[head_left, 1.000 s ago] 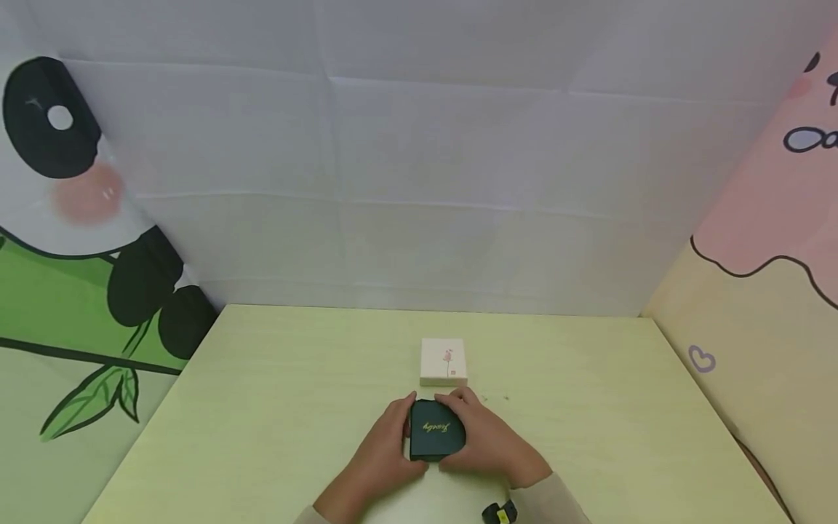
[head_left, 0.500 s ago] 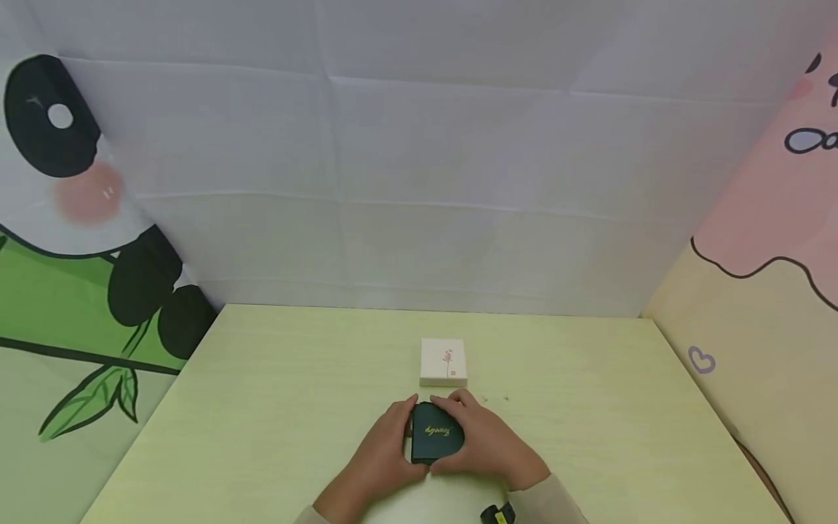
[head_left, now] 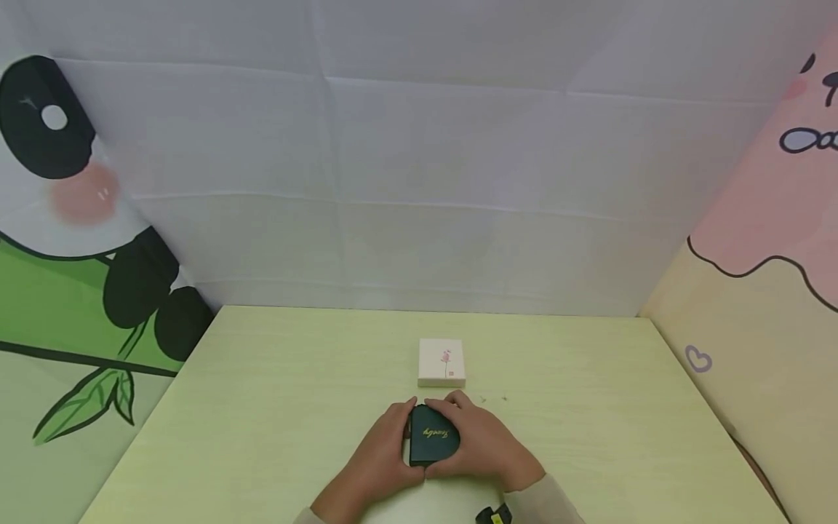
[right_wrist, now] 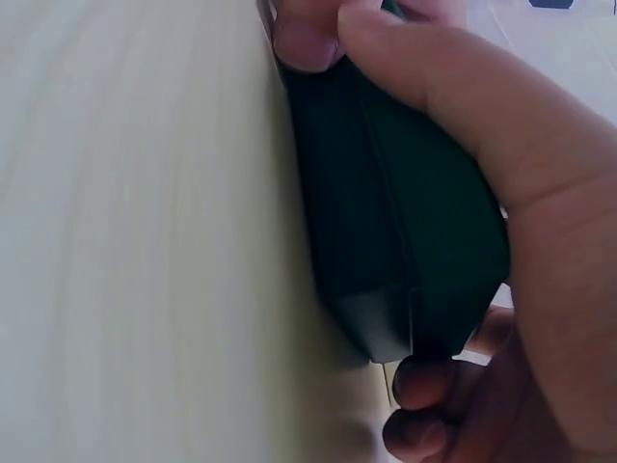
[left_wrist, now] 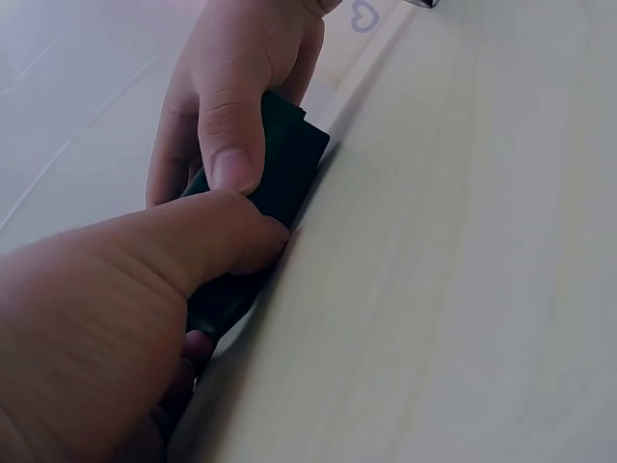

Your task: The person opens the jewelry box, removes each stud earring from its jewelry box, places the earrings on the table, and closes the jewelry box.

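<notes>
Here, left hand (head_left: 385, 450) at nine o'clock and right hand (head_left: 483, 441) at three pinch a green box (head_left: 428, 445) between fingers and thumbs — even pressure should steady it.

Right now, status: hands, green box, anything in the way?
Left hand and right hand gripping green box from opposite sides. Lettered face up. White box just beyond, not between hands.

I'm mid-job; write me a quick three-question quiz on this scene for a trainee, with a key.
1. What colour is the lettering on the green box?
2. True or false: left grip and right grip both hold the green box.
3. Where is the white box? A: in the left grip. B: on the table, beyond the green box. C: on the green box.

Key: 1. Gold-yellow. 2. True. 3. B.
</notes>
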Demonstrator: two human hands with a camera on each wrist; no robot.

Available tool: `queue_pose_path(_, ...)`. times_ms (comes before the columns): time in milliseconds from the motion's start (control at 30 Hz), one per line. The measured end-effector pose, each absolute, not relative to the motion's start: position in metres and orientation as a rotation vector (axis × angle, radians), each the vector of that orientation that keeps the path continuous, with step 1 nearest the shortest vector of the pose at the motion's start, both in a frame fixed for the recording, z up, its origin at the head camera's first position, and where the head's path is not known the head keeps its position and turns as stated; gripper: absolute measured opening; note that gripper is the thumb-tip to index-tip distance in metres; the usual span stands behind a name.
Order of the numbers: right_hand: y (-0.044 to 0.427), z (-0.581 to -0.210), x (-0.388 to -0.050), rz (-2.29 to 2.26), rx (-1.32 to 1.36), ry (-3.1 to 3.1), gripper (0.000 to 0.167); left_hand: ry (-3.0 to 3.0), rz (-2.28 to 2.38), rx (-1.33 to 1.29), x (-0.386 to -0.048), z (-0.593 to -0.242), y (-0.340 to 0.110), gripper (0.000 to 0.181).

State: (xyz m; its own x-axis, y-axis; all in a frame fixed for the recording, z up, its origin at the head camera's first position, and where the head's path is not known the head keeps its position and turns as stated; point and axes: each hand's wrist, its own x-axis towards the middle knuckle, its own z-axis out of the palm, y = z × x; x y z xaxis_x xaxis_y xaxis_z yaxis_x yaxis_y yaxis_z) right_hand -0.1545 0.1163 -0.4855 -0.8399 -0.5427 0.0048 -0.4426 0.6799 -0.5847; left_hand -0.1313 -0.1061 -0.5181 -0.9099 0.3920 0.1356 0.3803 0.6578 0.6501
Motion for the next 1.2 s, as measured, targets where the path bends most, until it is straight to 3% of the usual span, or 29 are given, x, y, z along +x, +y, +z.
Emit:
queue_pose_path(267, 0.117, -0.489, -0.156, -0.893, -0.826, 2.759, 0.089, 2.820, 1.128, 0.628, -0.134, -0.521, -0.105, 0.107)
queue_pose_path(1200, 0.119, -0.495, -0.161, -0.953, -0.794, 2.762, 0.088, 2.782, 1.171, 0.609, -0.140, -0.526, -0.105, 0.108)
